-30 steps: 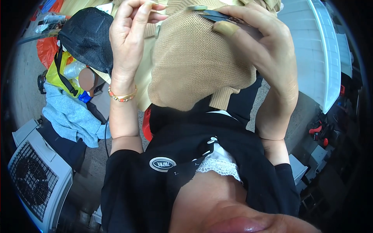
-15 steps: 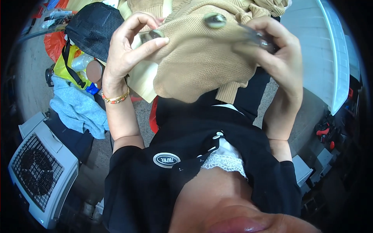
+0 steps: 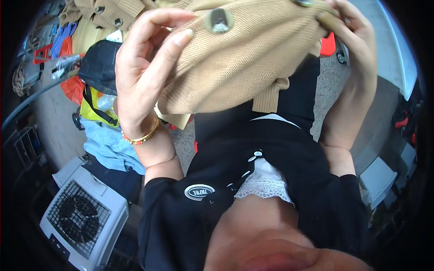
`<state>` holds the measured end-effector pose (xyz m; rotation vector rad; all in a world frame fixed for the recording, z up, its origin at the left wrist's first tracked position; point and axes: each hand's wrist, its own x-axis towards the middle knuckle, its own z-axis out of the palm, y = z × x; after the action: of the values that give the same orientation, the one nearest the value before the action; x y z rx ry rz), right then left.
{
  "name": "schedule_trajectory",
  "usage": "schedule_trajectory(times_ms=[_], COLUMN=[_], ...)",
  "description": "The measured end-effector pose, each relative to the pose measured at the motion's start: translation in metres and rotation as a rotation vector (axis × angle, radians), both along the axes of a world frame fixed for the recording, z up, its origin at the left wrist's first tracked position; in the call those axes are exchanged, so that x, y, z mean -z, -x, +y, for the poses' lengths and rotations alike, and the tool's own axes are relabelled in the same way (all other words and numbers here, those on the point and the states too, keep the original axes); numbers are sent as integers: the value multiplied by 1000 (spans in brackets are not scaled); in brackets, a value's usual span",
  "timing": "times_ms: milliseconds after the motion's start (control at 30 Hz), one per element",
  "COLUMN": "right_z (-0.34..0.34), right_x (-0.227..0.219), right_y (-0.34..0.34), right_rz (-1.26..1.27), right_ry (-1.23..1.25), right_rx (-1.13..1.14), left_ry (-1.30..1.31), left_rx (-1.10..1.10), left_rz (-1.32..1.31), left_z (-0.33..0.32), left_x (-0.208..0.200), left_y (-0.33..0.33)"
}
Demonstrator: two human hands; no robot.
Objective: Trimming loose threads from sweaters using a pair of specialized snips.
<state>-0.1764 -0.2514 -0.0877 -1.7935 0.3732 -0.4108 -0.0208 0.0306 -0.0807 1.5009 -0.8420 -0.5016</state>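
Note:
A beige knitted garment [image 3: 235,72] is stretched between my two hands above my lap, its lower part hanging in loose folds. One large dark button with a pale green rim [image 3: 219,21] sits near its upper left, and another button [image 3: 303,2] is cut off by the upper edge of the view. My left hand [image 3: 147,67] grips the garment's left side, thumb and fingers closed on the cloth beside the first button. At the upper right my right hand [image 3: 357,31] pinches the garment's other end; its fingertips are partly hidden. A ribbed band [image 3: 265,100] dangles below.
More beige knitwear with buttons [image 3: 108,16] lies at the far left. Beyond my left forearm are a black mesh item [image 3: 100,63], a yellow bag [image 3: 92,110] and a light blue cloth [image 3: 110,142]. An air cooler [image 3: 81,217] stands lower left; a white translucent panel [image 3: 395,40] rises at right.
My hands have moved farther apart, and the right one is higher and farther right. The garment is drawn out wider between them. Buttoned knitwear has come into view at the far left.

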Motion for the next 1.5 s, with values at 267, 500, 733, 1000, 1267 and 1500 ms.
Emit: schedule_trajectory(times_ms=[267,500,733,1000,1267,1500], right_z=[31,66,76,80,87,86], right_x=[-1,-29,-41,-28,-9,8], right_y=[-14,-10,-22,-28,-48,-60], right_rz=[213,128,-60,-232,-508,-761], right_ry=[-145,76,571,582,674,751], right_rx=[-34,-209,-352,-239,-151,-63], left_ry=[-120,-163,-67,82,97,93], left_rx=[-117,-101,-157,-219,-251,-339], left_rz=[-498,-798,-831,-792,-815,-752], left_z=[4,0,-10,-11,-12,-19], left_x=[7,12,16,24,27,29], left_y=[-6,-11,-11,-6,-10,-6])
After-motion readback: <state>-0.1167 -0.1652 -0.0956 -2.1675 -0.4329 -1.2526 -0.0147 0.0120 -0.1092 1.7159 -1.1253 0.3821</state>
